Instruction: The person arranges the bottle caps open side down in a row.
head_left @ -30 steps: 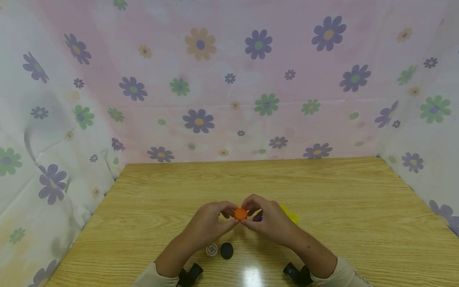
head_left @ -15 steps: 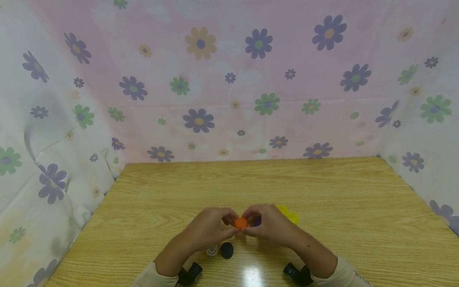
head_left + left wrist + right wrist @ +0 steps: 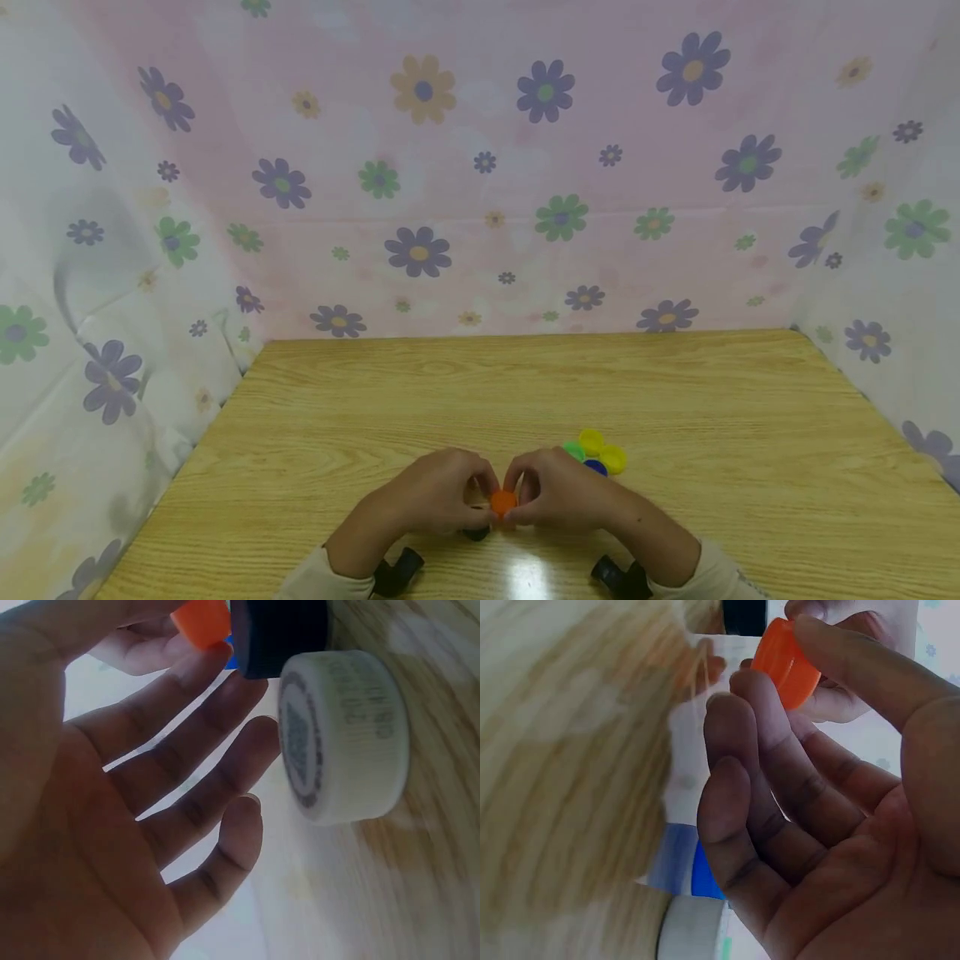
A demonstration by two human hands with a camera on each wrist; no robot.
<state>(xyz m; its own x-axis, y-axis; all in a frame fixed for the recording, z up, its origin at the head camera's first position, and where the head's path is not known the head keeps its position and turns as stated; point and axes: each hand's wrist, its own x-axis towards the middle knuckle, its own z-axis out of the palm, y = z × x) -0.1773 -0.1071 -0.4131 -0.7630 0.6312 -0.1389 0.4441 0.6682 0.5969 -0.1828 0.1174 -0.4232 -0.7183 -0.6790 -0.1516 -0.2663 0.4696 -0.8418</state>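
Note:
Between both hands is an orange bottle cap (image 3: 503, 502), low over the table in front of the body. My left hand (image 3: 438, 493) pinches it from the left with thumb and forefinger; my right hand (image 3: 564, 492) does the same from the right. In the right wrist view the orange cap (image 3: 786, 664) stands on edge between the fingertips. A black cap (image 3: 476, 534) sits close by the left fingertips, partly covered by that hand. Beside it stands a white cap (image 3: 345, 739) with printed marks, hidden from the head view under the left hand.
Right of the hands lies a cluster of caps: two yellow caps (image 3: 613, 459), a green cap (image 3: 573, 451) and a blue cap (image 3: 596, 467). The wood-grain table (image 3: 420, 383) meets a flowered cloth (image 3: 465, 167) at back and sides. Black wrist cameras (image 3: 399, 573) sit below the hands.
Both hands have come nearer the body, carrying the orange cap down beside the black cap. The white cap is now covered by the left hand, and the green and blue caps have come into view.

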